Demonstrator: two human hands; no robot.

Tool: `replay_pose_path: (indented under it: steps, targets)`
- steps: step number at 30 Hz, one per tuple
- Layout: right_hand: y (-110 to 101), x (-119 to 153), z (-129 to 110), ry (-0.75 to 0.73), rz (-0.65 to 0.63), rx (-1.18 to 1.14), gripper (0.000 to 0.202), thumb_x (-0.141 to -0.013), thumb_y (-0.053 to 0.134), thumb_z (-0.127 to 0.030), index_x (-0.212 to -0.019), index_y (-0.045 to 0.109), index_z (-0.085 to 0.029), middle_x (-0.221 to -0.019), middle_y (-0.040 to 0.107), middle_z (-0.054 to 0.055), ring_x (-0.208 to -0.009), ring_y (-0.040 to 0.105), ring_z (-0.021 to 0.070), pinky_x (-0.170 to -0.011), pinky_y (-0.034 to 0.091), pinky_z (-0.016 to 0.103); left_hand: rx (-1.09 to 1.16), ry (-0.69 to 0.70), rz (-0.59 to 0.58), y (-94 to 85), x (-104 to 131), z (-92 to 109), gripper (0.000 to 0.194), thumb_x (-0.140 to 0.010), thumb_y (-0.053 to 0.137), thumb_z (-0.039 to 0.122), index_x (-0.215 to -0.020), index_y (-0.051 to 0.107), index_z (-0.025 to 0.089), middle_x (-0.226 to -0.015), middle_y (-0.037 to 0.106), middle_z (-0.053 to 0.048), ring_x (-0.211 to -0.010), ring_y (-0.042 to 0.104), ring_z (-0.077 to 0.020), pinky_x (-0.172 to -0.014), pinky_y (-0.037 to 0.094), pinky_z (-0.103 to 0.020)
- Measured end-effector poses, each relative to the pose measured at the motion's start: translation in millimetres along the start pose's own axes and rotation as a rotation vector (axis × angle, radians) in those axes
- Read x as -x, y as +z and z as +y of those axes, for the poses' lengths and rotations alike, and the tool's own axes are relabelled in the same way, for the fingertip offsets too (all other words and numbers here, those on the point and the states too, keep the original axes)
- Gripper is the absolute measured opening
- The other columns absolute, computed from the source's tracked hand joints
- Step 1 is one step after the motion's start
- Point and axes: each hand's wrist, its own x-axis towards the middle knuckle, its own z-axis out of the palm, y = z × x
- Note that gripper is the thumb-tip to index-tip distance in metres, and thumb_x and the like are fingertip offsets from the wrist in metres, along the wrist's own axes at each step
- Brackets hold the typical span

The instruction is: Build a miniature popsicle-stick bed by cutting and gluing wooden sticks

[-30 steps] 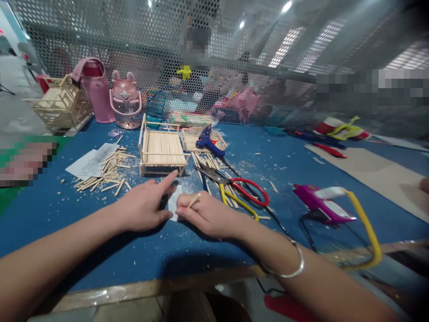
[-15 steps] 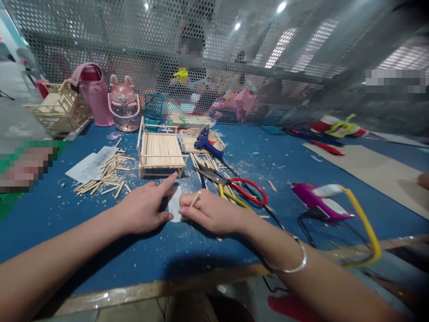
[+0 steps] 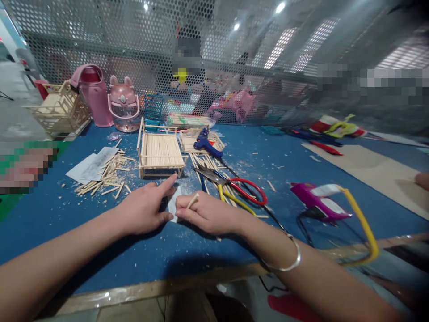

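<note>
My left hand (image 3: 145, 206) lies on the blue tabletop with its index finger stretched forward and its thumb out to the side. Thumb and fingers rest at the left edge of a small piece of pale paper (image 3: 173, 205). Over the paper's right side, my right hand (image 3: 208, 212) is closed round a short wooden stick (image 3: 192, 201), whose upper end pokes out above the fist. The stick's lower end is hidden by my fingers. Just beyond my left fingertip stands a small bed-like frame of wooden sticks (image 3: 161, 150).
Pliers with red grips (image 3: 250, 190) and a blue glue gun (image 3: 208, 144) lie beyond my right hand. Loose sticks (image 3: 114, 172) and pale sheets (image 3: 94, 164) are at left. A purple tool with a yellow handle (image 3: 321, 203) stands right. Pink bottles (image 3: 123, 105) line the back.
My right hand has shifted slightly left over the paper, and the stick in it leans more to the right. My left hand stays in place.
</note>
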Motion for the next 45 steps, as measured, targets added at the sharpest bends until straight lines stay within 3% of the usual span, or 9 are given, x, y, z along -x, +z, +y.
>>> replay_pose_path:
  steps: [3,6,9,12,16,20,29,43,45]
  targets:
    - [-4.0,3.2,4.0,0.054,0.006,0.004,0.03,-0.089,0.035,-0.025,-0.062,0.041,-0.017,-0.057,0.04,-0.004,-0.053,0.036,0.0085,-0.057,0.03,0.023,0.006,0.008,0.004,0.0,0.4,0.6,0.085,-0.076,0.053,0.04,-0.143,0.006,0.02,-0.121,0.056,-0.01,-0.11,0.049,-0.0278,-0.087,0.041,-0.037]
    - [-7.1,5.6,14.9,0.108,0.19,-0.111,0.032,-0.09,0.034,-0.031,-0.064,0.044,-0.017,-0.059,0.046,-0.002,-0.055,0.042,0.0093,-0.058,0.033,0.024,-0.001,-0.016,0.017,-1.0,0.8,2.1,0.084,-0.075,0.055,0.04,-0.142,0.01,0.02,-0.115,0.058,-0.01,-0.104,0.052,-0.027,-0.084,0.042,-0.037]
    - [-7.7,4.1,27.5,0.161,0.405,-0.211,0.034,-0.09,0.032,-0.037,-0.066,0.045,-0.017,-0.06,0.048,-0.001,-0.056,0.044,0.0096,-0.057,0.035,0.023,-0.036,0.014,0.011,-2.7,1.7,4.5,0.061,-0.076,0.054,0.038,-0.132,0.037,0.022,-0.11,0.06,-0.009,-0.095,0.054,-0.0257,-0.079,0.044,-0.036]
    - [-7.6,1.6,33.2,0.21,0.487,-0.197,0.031,-0.089,0.034,-0.033,-0.065,0.044,-0.017,-0.058,0.046,-0.002,-0.054,0.043,0.0094,-0.055,0.033,0.023,-0.125,0.125,0.04,-3.2,3.6,7.5,0.033,-0.08,0.05,0.033,-0.11,0.059,0.023,-0.115,0.058,-0.008,-0.093,0.05,-0.0255,-0.08,0.043,-0.038]
    - [-6.9,0.7,27.1,0.209,0.448,-0.115,0.023,-0.086,0.037,-0.023,-0.066,0.045,-0.017,-0.06,0.047,-0.002,-0.057,0.043,0.0098,-0.057,0.032,0.023,-0.214,0.174,0.12,-1.7,5.8,9.8,0.025,-0.082,0.048,0.033,-0.098,0.064,0.023,-0.113,0.057,-0.008,-0.091,0.048,-0.0252,-0.079,0.04,-0.04]
    - [-3.7,-2.5,21.1,0.163,0.348,-0.04,0.028,-0.089,0.035,-0.026,-0.064,0.045,-0.017,-0.061,0.046,-0.002,-0.058,0.043,0.0103,-0.059,0.033,0.024,-0.235,0.2,0.106,-0.9,5.6,10.0,0.023,-0.082,0.047,0.034,-0.092,0.064,0.023,-0.105,0.06,-0.006,-0.086,0.047,-0.0241,-0.076,0.04,-0.039]
    - [-4.0,-11.3,23.5,0.185,0.305,0.14,0.023,-0.089,0.036,-0.022,-0.069,0.046,-0.017,-0.062,0.046,-0.001,-0.058,0.042,0.0109,-0.06,0.033,0.023,-0.209,0.197,0.095,1.1,3.9,8.9,0.018,-0.081,0.048,0.032,-0.089,0.062,0.022,-0.102,0.063,-0.004,-0.079,0.047,-0.0221,-0.07,0.038,-0.037]
    - [-2.9,-14.9,21.5,0.2,0.432,0.155,0.026,-0.089,0.033,-0.021,-0.07,0.049,-0.017,-0.066,0.051,0.001,-0.061,0.047,0.0128,-0.063,0.035,0.025,-0.202,0.212,0.078,-2.5,4.9,10.0,0.022,-0.082,0.046,0.035,-0.088,0.063,0.022,-0.107,0.063,-0.003,-0.083,0.049,-0.0236,-0.072,0.041,-0.039]
    - [-2.1,-17.5,24.9,0.206,0.397,0.153,0.026,-0.09,0.032,-0.022,-0.071,0.049,-0.017,-0.065,0.051,0.001,-0.061,0.048,0.0128,-0.063,0.035,0.025,-0.192,0.207,0.075,-2.9,4.5,9.5,0.024,-0.082,0.046,0.035,-0.093,0.063,0.023,-0.113,0.061,-0.003,-0.085,0.049,-0.0238,-0.075,0.041,-0.039]
